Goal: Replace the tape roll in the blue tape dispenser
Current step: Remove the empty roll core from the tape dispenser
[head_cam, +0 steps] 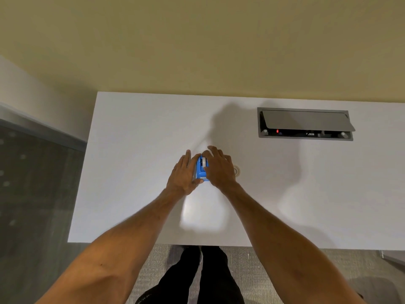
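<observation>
A smooth, matte white table (135, 194) fills the middle of the view, rectangular with a crisp left edge. Near its centre sits the dispenser (200, 168), a small boxy piece of glossy blue plastic, standing upright on the tabletop with its long axis running from 6 to 12 o'clock. A white roll (204, 161) shows in its top, a narrow curved band seen edge-on at the far end of the body.

The left hand (183, 175) lies flat against the dispenser's 9 o'clock side, fingers straight and together pointing to 12 o'clock, thumb tucked across the near end of the blue body. It braces the plastic rather than wrapping it. The right hand (219, 170) covers the 3 o'clock side, fingers curled loosely over the top; its fingertips touch the white roll, but whether they pinch it cannot be told. Both forearms are bare.

Just beside the right hand, at 3 o'clock from the dispenser, a second roll (237, 171) lies flat on the table, a pale ring mostly hidden by the knuckles.

At 2 o'clock, well apart, a grey metal cable box (305, 123) is set into the tabletop, an oblong frame with its brushed lid tilted open and a small red light inside.

Beyond the table rises a plain yellowish wall (197, 40). At 6 o'clock, dark trousers (197, 277) stand over coarse grey carpet (274, 270).
</observation>
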### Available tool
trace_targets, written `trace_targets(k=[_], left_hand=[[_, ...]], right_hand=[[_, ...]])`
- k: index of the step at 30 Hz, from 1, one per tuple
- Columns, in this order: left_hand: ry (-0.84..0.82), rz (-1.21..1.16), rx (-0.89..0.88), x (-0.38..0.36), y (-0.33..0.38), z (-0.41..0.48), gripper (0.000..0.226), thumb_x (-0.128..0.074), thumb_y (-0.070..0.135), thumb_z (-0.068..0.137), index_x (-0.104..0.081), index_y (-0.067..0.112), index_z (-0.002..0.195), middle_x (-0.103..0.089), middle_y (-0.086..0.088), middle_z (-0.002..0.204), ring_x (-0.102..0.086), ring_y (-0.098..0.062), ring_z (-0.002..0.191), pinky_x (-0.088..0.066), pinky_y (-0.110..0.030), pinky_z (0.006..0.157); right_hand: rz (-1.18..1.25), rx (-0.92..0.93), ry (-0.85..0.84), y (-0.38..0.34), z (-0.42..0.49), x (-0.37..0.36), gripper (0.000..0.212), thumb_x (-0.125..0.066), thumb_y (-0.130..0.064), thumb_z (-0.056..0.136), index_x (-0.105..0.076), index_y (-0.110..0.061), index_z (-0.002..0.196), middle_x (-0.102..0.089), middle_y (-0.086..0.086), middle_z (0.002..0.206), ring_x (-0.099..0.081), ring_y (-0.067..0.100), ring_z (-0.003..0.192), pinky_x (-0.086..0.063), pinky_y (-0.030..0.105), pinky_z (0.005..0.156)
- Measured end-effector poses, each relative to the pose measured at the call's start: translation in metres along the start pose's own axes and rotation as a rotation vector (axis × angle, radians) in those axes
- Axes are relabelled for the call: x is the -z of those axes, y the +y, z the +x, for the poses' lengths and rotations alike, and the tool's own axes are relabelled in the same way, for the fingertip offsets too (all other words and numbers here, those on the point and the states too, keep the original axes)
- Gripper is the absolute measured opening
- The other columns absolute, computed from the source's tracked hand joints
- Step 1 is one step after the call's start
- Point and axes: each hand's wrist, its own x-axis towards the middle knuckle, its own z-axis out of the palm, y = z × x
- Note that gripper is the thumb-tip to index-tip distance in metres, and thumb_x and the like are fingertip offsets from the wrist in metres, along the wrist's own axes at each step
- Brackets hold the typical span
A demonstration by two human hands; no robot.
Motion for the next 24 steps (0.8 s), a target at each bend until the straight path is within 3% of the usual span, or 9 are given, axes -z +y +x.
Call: trace_targets(k=[24], left_hand=[[-0.045, 0.053, 0.062, -0.0004, -0.0003, 0.0009, 0.098, -0.065, 0.055, 0.098, -0.007, 0.022, 0.17, 0.003, -0.013, 0.179, -0.004, -0.035, 0.167, -0.016, -0.05, 0.136]], right_hand=[[0.111, -0.016, 0.042, 0.0068, -0.0011, 0.0066, 0.045, -0.068, -0.037, 0.1, -0.052, -0.026, 0.141, -0.047, -0.001, 0.155, -0.057, 0.018, 0.132, -0.047, 0.037, 0.111]])
